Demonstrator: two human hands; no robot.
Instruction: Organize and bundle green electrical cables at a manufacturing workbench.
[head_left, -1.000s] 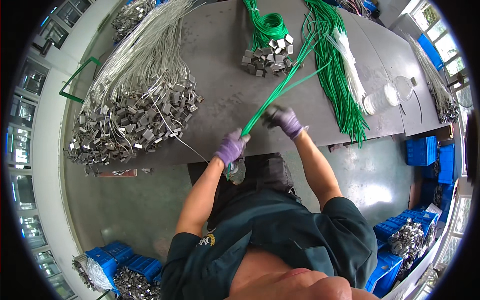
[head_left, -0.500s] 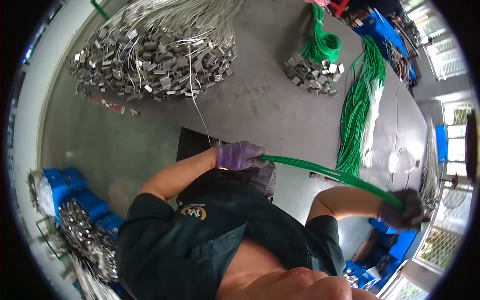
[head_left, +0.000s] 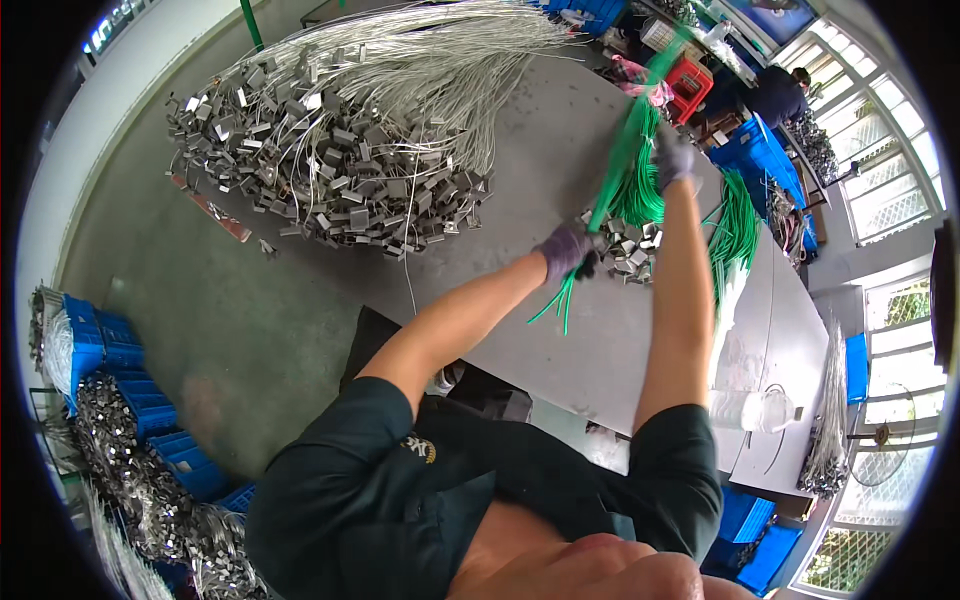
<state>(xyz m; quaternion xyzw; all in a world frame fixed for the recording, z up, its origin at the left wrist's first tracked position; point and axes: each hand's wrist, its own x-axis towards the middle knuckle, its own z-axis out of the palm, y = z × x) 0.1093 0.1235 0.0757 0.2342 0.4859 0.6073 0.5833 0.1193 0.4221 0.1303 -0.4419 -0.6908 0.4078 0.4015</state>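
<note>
My left hand (head_left: pixel 566 250), in a purple glove, is closed around one end of a bundle of green wires (head_left: pixel 618 165). Short loose tips of the bundle stick out below that fist. From there the bundle slants up and away over the table, its far end blurred. My right hand (head_left: pixel 676 160), also gloved, is stretched out beside the bundle and a bound hank of green wire (head_left: pixel 640 197) with grey metal end pieces (head_left: pixel 630 255). Motion smears its fingers, so its grip does not show.
A large heap of clear wires with metal ends (head_left: pixel 350 180) covers the table's (head_left: pixel 530 330) left side. More green wires (head_left: pixel 737 220) lie at the right, near a clear plastic bottle (head_left: pixel 738 410). Beyond are a red stool (head_left: pixel 690 88), blue crates (head_left: pixel 750 150) and another person (head_left: pixel 775 95).
Both hands have moved forward over the table with the green wire bundle, the right one from far right. The bundle has swung from lying crosswise before me to pointing away.
</note>
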